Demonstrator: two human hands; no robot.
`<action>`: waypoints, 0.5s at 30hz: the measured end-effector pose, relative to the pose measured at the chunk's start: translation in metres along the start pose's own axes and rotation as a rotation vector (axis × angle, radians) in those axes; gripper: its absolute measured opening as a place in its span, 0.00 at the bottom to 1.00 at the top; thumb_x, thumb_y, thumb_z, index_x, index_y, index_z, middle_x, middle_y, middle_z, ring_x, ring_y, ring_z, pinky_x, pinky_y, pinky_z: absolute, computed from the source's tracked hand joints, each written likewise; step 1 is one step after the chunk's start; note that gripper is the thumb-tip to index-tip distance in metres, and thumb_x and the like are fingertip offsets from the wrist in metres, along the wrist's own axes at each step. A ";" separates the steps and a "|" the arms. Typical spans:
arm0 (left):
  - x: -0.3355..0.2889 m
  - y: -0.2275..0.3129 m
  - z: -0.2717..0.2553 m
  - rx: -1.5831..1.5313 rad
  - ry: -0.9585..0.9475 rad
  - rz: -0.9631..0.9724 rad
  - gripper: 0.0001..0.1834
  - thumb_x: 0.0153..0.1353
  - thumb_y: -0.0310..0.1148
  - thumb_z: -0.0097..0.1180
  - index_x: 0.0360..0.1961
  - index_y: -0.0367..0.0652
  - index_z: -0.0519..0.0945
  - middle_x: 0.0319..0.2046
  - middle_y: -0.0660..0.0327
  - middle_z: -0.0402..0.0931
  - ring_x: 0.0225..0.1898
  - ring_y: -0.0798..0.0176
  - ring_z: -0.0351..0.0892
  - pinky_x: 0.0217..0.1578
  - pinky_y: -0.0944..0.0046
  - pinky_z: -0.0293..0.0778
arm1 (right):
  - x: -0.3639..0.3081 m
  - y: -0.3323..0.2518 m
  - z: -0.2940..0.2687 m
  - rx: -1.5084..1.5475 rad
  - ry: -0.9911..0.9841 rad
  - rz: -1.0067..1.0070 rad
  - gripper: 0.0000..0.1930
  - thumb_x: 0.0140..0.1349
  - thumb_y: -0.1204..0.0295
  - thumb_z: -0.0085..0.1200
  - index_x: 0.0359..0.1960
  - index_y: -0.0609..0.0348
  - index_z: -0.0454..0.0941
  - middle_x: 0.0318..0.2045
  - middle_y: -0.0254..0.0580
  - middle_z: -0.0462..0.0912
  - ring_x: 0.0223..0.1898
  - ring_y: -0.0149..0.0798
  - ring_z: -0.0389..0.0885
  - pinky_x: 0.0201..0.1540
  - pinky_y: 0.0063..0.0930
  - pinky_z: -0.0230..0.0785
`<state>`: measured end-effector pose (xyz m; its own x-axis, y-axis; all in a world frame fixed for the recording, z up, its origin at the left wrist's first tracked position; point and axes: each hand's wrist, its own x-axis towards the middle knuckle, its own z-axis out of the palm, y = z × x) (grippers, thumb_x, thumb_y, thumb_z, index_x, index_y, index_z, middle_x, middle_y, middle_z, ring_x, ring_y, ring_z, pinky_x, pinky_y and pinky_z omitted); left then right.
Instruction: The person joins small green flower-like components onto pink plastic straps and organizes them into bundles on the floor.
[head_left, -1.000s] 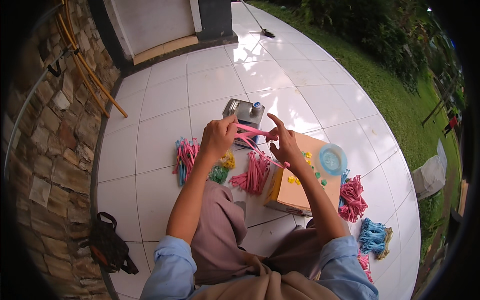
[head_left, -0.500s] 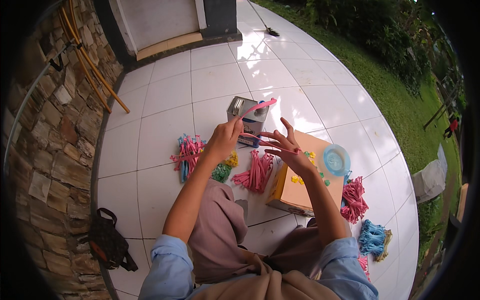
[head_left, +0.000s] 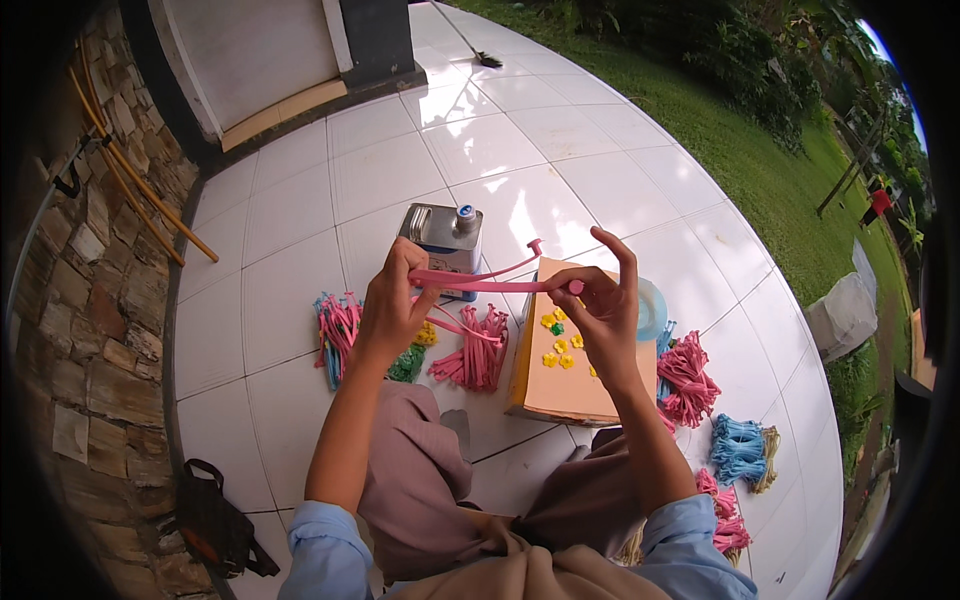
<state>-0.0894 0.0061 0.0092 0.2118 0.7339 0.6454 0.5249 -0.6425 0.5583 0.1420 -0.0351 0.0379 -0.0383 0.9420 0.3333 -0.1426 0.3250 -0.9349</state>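
Several soft pink straps (head_left: pixel 490 286) with small round ends are gripped between my hands in front of my chest. My left hand (head_left: pixel 393 300) pinches them at one end, and loose ends curve away from it. At the other side, my right hand (head_left: pixel 608 305) holds the round end of one strap between thumb and fingers, drawing it nearly straight. Below that hand is a box with a peach-coloured top (head_left: pixel 545 375), bearing small yellow flower pieces (head_left: pixel 562 345) and a green one (head_left: pixel 557 328). Behind the straps stands a rectangular metal can (head_left: pixel 432 228) with a blue cap.
A pink strap bundle (head_left: pixel 475 350) lies left of the box, near green pieces (head_left: pixel 407 364) and a pink-and-blue bundle (head_left: pixel 338 330). A pale blue bowl (head_left: pixel 652 308), partly hidden, sits behind my right hand. Pink (head_left: pixel 688 380) and blue bundles (head_left: pixel 739 448) lie right; a dark bag (head_left: pixel 215 520) lies left.
My right hand's spread fingers have closed on a strap end, and the strap is now stretched between both hands. The whole view has shifted slightly.
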 end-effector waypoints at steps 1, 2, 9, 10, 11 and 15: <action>0.001 0.002 0.001 -0.111 0.006 -0.010 0.13 0.59 0.33 0.51 0.31 0.39 0.59 0.26 0.58 0.61 0.22 0.60 0.62 0.24 0.66 0.63 | -0.001 -0.002 -0.002 -0.090 0.034 -0.122 0.32 0.52 0.84 0.54 0.57 0.62 0.51 0.29 0.42 0.79 0.34 0.29 0.75 0.41 0.23 0.69; 0.003 0.004 0.003 -0.222 0.013 -0.021 0.13 0.59 0.33 0.50 0.31 0.39 0.59 0.26 0.59 0.61 0.23 0.64 0.60 0.25 0.69 0.62 | -0.001 -0.003 -0.005 -0.181 0.066 -0.243 0.32 0.53 0.84 0.53 0.57 0.62 0.50 0.29 0.43 0.80 0.33 0.28 0.75 0.41 0.23 0.69; 0.008 0.017 0.011 -0.834 -0.135 -0.428 0.13 0.59 0.28 0.51 0.28 0.47 0.57 0.31 0.64 0.66 0.26 0.77 0.59 0.27 0.76 0.60 | -0.001 -0.002 -0.026 -0.196 0.184 -0.254 0.31 0.55 0.84 0.50 0.58 0.61 0.48 0.30 0.44 0.81 0.37 0.30 0.76 0.45 0.23 0.63; 0.009 0.018 0.013 -0.856 -0.173 -0.467 0.14 0.58 0.27 0.51 0.28 0.48 0.56 0.33 0.63 0.67 0.23 0.78 0.59 0.23 0.77 0.59 | -0.001 0.000 -0.029 -0.175 0.218 -0.220 0.31 0.55 0.84 0.51 0.58 0.61 0.48 0.30 0.44 0.81 0.37 0.30 0.76 0.45 0.23 0.63; 0.010 0.019 0.017 -0.826 -0.183 -0.455 0.14 0.58 0.25 0.51 0.27 0.48 0.56 0.35 0.61 0.69 0.24 0.78 0.60 0.23 0.77 0.59 | 0.000 0.000 -0.031 -0.190 0.239 -0.211 0.31 0.55 0.83 0.51 0.58 0.60 0.48 0.29 0.44 0.81 0.37 0.30 0.76 0.45 0.24 0.64; 0.008 0.016 0.029 -0.916 -0.086 -0.612 0.15 0.58 0.24 0.50 0.26 0.49 0.56 0.32 0.63 0.69 0.23 0.77 0.60 0.23 0.76 0.58 | 0.005 0.018 -0.061 -0.163 0.205 -0.149 0.32 0.54 0.82 0.51 0.58 0.60 0.48 0.40 0.47 0.76 0.38 0.31 0.76 0.46 0.26 0.67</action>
<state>-0.0558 0.0078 0.0083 0.1998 0.9737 0.1093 -0.2413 -0.0592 0.9687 0.1996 -0.0193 0.0151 0.1742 0.8748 0.4520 0.0295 0.4542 -0.8904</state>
